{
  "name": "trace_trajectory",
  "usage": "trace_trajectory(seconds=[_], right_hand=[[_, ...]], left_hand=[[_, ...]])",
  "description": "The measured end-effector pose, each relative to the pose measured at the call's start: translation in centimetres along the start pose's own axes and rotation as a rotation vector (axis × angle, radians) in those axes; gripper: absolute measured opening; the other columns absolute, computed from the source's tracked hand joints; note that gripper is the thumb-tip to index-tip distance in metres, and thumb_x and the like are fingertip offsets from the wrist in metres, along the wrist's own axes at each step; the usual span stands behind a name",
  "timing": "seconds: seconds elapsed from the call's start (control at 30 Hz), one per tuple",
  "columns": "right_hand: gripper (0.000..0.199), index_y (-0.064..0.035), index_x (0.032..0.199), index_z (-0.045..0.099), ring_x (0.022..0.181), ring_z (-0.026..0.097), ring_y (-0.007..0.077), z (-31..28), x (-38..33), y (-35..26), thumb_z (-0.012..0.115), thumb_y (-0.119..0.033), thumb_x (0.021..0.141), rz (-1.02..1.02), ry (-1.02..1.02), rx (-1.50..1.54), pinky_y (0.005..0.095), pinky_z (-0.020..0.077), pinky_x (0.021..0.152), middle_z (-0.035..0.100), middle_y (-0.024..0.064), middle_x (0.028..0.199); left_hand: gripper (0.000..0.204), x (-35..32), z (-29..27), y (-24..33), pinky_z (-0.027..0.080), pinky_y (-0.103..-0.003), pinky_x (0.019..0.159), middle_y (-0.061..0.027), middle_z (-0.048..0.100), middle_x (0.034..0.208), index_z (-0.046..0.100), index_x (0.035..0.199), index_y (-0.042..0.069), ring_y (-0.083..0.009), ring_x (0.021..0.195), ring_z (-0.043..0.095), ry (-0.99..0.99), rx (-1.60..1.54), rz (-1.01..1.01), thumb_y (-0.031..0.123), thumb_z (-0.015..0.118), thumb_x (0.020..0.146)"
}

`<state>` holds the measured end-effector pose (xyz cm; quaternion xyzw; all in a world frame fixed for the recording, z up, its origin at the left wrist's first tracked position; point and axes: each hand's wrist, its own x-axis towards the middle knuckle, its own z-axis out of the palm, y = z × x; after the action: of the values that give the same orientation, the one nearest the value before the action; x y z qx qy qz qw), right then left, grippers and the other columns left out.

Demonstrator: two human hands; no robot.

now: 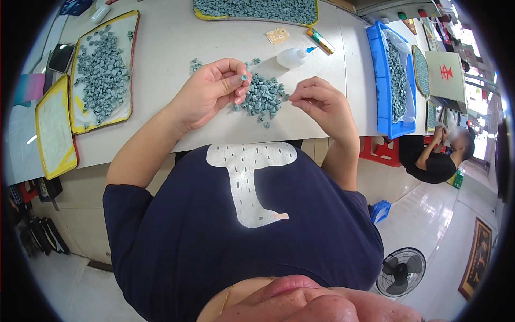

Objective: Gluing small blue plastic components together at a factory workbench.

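Observation:
A loose pile of small grey-green pieces (260, 96) lies on the white table in front of me. My left hand (214, 88) is at the pile's left side, with one small grey-green piece (244, 78) pinched between thumb and forefinger. At the pile's right edge my right hand (325, 105) has its thumb and fingertips pressed together. A dark bit shows by those fingertips, but I cannot tell whether it is held or lies behind them. A few more pieces (195, 65) lie beyond my left hand.
Beyond the pile are a white squeeze bottle (291, 58), a yellow-green tube (321, 41) and a patterned packet (278, 36). Trays of pieces stand left (132, 70) and far (257, 20); a blue crate (382, 102) is at right. Another person (437, 161) sits farther right.

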<state>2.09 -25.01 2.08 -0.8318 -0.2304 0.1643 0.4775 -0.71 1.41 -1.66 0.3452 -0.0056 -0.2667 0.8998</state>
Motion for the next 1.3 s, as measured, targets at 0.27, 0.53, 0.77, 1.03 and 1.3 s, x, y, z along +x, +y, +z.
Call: trace_trajectory(seconds=[0.27,0.53,0.77,1.03,1.3], right_hand=[[0.015,0.0054,0.094,0.062,0.086,0.063,0.0135,4.9,1.9,-3.3,0.063,0.011,0.081,0.012,0.099,0.444,0.0239,0.0529,0.073,0.061,0.0087,0.096],[0.015,0.0044,0.100,0.057,0.082,0.064,0.0142,7.8,3.4,-3.3,0.061,0.008,0.085,-0.232,0.250,0.260,0.0234,0.0528,0.073,0.062,0.0077,0.092],[0.016,0.0037,0.102,0.055,0.085,0.063,0.0137,8.3,3.7,-3.0,0.059,0.006,0.087,-0.166,0.296,0.402,0.0239,0.0521,0.075,0.062,0.0082,0.093],[0.013,0.0040,0.102,0.055,0.085,0.063,0.0126,8.0,3.4,-2.4,0.057,0.004,0.089,-0.088,0.225,0.465,0.0233,0.0515,0.074,0.063,0.0076,0.093],[0.011,-0.0005,0.096,0.061,0.082,0.062,0.0143,6.7,2.5,-1.5,0.063,0.000,0.085,-0.143,0.147,0.173,0.0251,0.0501,0.070,0.064,0.0065,0.090]], left_hand=[[0.007,-0.3,1.2,0.2,0.047,-0.028,0.080,-0.0051,0.056,0.094,0.052,0.099,0.004,-0.0149,0.080,0.054,-0.021,-0.029,0.014,0.010,0.053,0.095],[0.014,-1.0,0.6,1.1,0.047,-0.028,0.081,-0.0055,0.057,0.096,0.051,0.105,0.000,-0.0146,0.081,0.054,0.036,-0.116,0.031,0.010,0.052,0.096],[0.016,-1.1,-0.1,1.5,0.047,-0.028,0.079,-0.0055,0.057,0.095,0.051,0.106,-0.001,-0.0140,0.081,0.053,0.031,-0.150,0.049,0.012,0.052,0.096],[0.017,-0.8,0.1,0.6,0.046,-0.029,0.079,-0.0062,0.057,0.095,0.051,0.105,-0.001,-0.0138,0.080,0.052,0.025,-0.119,0.048,0.013,0.051,0.096],[0.016,-1.0,-0.8,1.1,0.044,-0.028,0.075,-0.0055,0.053,0.090,0.050,0.102,-0.001,-0.0130,0.078,0.046,0.033,-0.156,0.134,0.014,0.050,0.097]])
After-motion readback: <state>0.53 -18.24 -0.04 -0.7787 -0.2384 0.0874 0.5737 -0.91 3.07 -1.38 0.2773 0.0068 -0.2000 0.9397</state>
